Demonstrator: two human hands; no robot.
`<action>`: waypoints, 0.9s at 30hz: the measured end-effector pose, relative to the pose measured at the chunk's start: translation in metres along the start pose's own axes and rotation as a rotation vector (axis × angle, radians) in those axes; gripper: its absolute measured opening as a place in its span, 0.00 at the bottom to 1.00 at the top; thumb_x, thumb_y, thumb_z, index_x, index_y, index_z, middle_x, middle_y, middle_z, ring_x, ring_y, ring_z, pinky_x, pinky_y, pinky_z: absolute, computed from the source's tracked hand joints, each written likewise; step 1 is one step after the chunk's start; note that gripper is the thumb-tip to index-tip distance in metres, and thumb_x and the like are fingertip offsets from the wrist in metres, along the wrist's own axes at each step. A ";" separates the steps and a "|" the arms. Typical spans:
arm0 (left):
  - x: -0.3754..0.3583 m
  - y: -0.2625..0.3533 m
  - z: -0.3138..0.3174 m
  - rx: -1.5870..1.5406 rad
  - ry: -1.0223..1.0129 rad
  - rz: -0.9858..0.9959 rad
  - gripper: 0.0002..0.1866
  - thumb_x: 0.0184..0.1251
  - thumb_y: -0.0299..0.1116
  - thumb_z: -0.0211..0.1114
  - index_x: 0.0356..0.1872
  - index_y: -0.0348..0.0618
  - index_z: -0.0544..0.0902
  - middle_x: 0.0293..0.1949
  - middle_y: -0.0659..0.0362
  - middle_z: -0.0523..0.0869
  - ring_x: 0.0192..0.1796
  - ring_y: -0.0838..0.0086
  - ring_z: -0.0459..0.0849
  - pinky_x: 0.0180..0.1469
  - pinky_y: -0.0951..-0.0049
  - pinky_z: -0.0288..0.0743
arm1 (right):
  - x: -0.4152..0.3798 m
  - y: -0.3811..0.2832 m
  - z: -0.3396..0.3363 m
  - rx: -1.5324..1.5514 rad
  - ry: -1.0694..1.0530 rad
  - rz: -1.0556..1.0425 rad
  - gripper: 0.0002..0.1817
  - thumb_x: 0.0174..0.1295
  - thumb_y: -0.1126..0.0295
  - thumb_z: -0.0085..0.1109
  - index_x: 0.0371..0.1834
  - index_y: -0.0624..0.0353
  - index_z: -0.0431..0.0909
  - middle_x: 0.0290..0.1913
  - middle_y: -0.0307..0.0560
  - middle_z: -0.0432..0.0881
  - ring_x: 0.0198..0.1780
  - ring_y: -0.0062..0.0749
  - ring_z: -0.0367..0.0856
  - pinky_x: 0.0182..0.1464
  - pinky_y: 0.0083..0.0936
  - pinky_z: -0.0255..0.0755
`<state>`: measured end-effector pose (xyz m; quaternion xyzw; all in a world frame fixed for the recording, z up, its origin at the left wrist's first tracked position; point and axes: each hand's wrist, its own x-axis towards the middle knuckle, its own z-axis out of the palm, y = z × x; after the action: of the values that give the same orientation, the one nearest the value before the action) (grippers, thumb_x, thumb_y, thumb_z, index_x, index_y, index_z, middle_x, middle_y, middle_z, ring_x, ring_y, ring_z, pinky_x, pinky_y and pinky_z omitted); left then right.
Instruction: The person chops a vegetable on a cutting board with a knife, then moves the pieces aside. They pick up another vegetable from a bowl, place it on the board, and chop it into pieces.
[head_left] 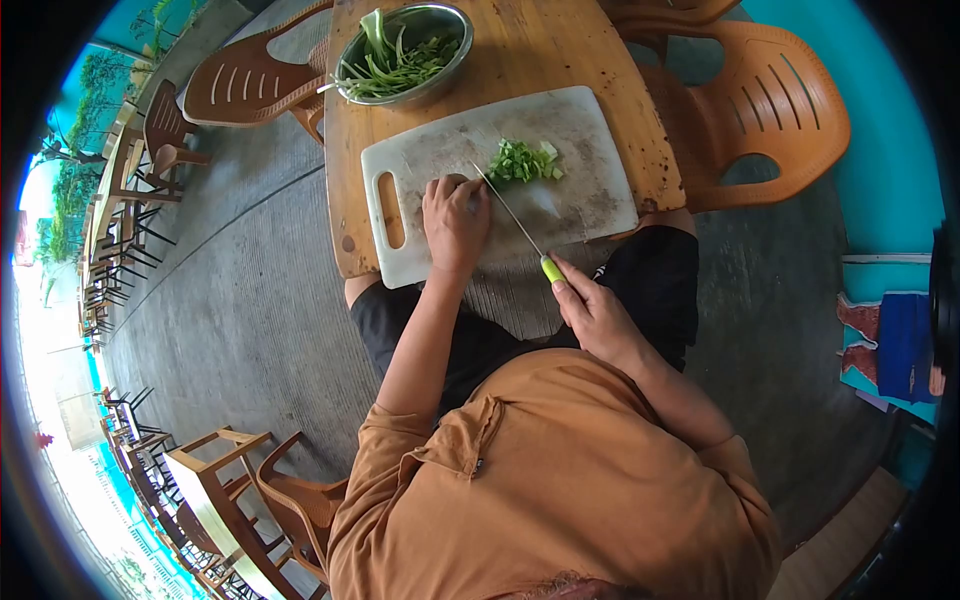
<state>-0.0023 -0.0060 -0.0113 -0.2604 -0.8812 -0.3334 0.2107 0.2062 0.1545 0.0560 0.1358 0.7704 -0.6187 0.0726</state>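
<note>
My right hand (592,312) is wrapped round the yellow-green handle of a kitchen knife (512,215). Its thin blade slants up and left over the board, the tip close to the fingers of my left hand (457,222). That hand rests on the white cutting board (590,130) with fingers curled down; whatever lies under them is hidden. Just right of the blade sits a small heap of chopped green leaves and pale stalk pieces (520,161). The board is stained and has a handle slot at its left end.
Behind the board, a metal bowl (462,62) holds long leafy greens (400,65). Board and bowl stand on a wooden table (540,45). An orange plastic chair (800,110) is at the right, a brown chair (240,80) at the left. More tables and chairs line the left side.
</note>
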 end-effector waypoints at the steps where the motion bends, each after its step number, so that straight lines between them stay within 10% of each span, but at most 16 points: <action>1: 0.000 0.000 0.000 0.004 0.006 0.002 0.07 0.66 0.32 0.76 0.43 0.44 0.94 0.44 0.60 0.88 0.51 0.60 0.84 0.58 0.59 0.77 | 0.000 0.001 0.001 0.004 0.005 0.006 0.28 0.87 0.60 0.52 0.79 0.70 0.72 0.64 0.73 0.86 0.66 0.57 0.88 0.66 0.37 0.80; 16: 0.001 -0.002 -0.006 0.030 -0.035 0.018 0.07 0.67 0.32 0.76 0.43 0.44 0.94 0.43 0.59 0.88 0.51 0.59 0.85 0.57 0.58 0.77 | 0.034 0.004 0.023 -0.326 0.095 -0.061 0.29 0.85 0.53 0.53 0.81 0.57 0.73 0.35 0.71 0.88 0.40 0.71 0.89 0.44 0.57 0.83; 27: -0.001 0.001 -0.007 0.033 -0.016 -0.014 0.06 0.70 0.31 0.75 0.43 0.41 0.91 0.43 0.54 0.88 0.50 0.55 0.85 0.58 0.55 0.78 | 0.012 0.006 -0.008 -0.102 0.101 -0.105 0.28 0.85 0.58 0.56 0.78 0.67 0.74 0.53 0.76 0.88 0.56 0.63 0.91 0.54 0.42 0.83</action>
<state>0.0009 -0.0102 -0.0069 -0.2535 -0.8900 -0.3182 0.2059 0.1975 0.1649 0.0488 0.1224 0.8096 -0.5740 0.0082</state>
